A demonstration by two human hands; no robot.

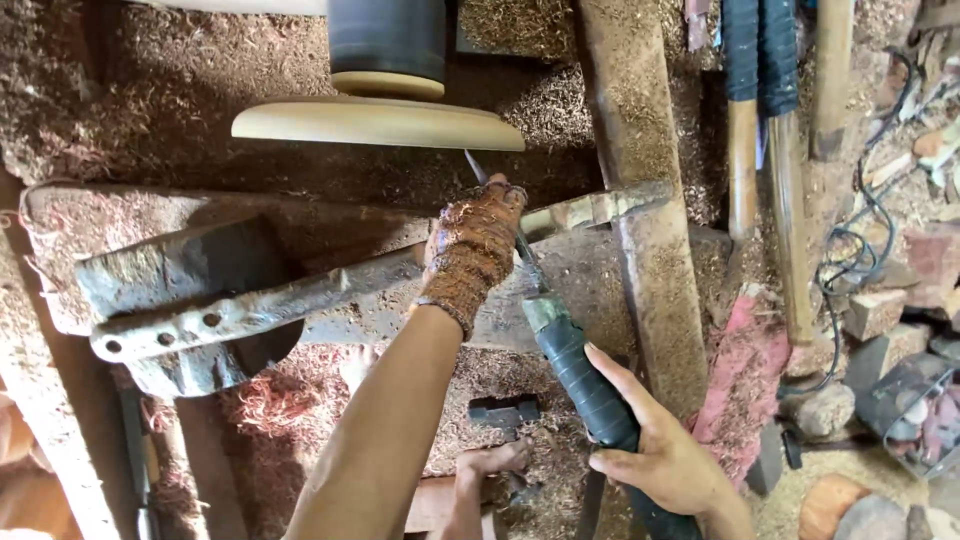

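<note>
Your left hand [470,250] pins the chisel [520,255] on the metal rest bar [300,295], right hand [660,455] gripping its handle — tip near the wooden disc's [378,123] edge; a loosened grip could cause a catch.

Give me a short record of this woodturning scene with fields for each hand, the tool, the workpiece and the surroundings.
left hand: coated in wood shavings, pressing the blade down on the metal tool rest
right hand: gripping the tool's dark wrapped handle
tool: long turning chisel, tip pointing at the workpiece edge
workpiece: pale wooden disc on a lathe
surroundings: sawdust everywhere, spare wrapped tools at upper right
</note>
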